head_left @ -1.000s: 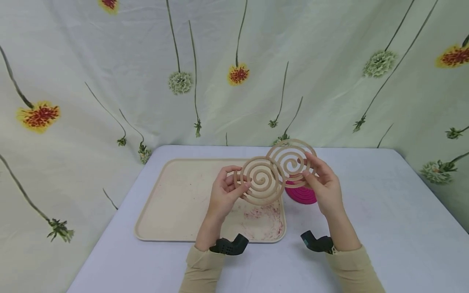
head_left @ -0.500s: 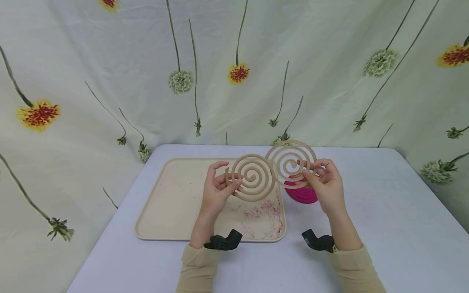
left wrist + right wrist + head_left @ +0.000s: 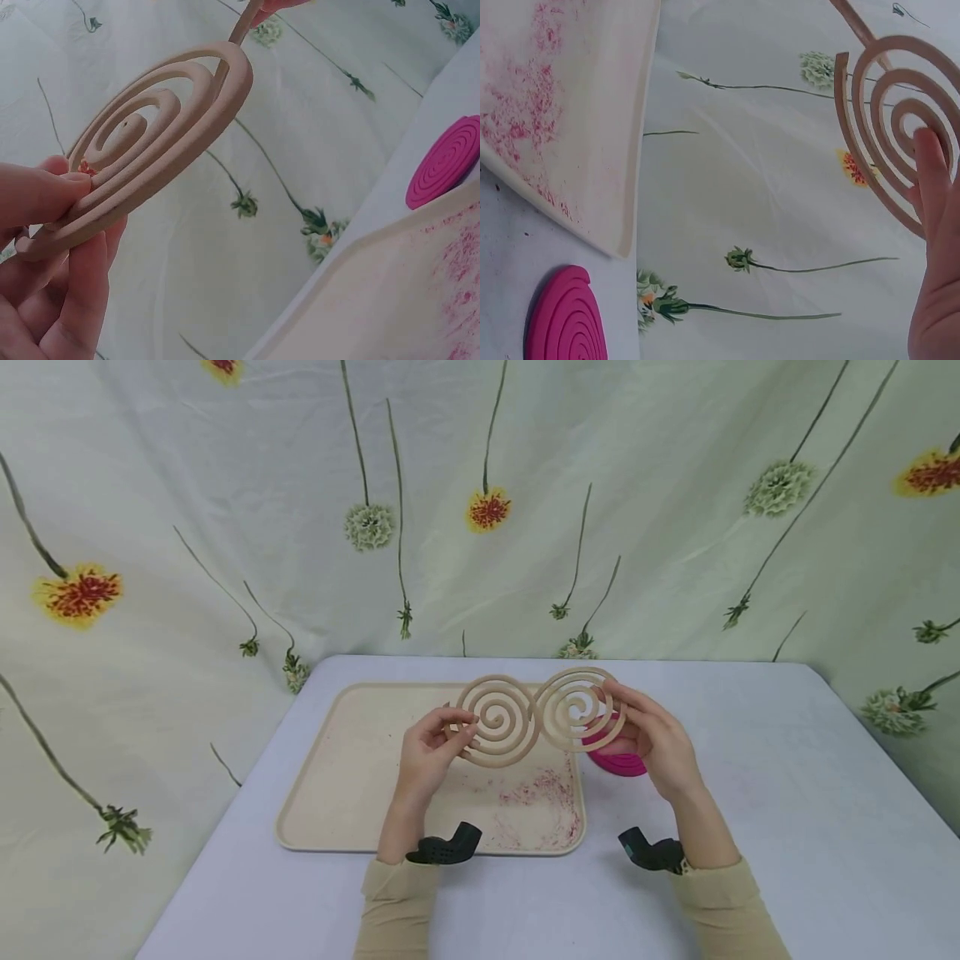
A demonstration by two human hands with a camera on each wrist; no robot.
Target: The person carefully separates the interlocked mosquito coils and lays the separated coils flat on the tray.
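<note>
Two beige spiral coils hang side by side above the table. My left hand (image 3: pixel 431 752) pinches the outer rim of the left coil (image 3: pixel 497 720) between thumb and fingers; the left wrist view shows that coil (image 3: pixel 161 142) edge-on. My right hand (image 3: pixel 652 739) holds the right coil (image 3: pixel 576 709) at its right side, a finger lying across the coil (image 3: pixel 900 127) in the right wrist view. The two coils touch or slightly overlap in the middle.
A beige tray (image 3: pixel 352 777) with pink powder stains (image 3: pixel 543 797) lies on the white table (image 3: pixel 787 793). A pink spiral coil (image 3: pixel 618 762) lies flat on the table just right of the tray, under my right hand. A flowered cloth (image 3: pixel 225 510) hangs behind.
The two coils have slid apart from a clear overlap to lying side by side. Both moved left and a little lower, and the right coil dropped level with the left one.
</note>
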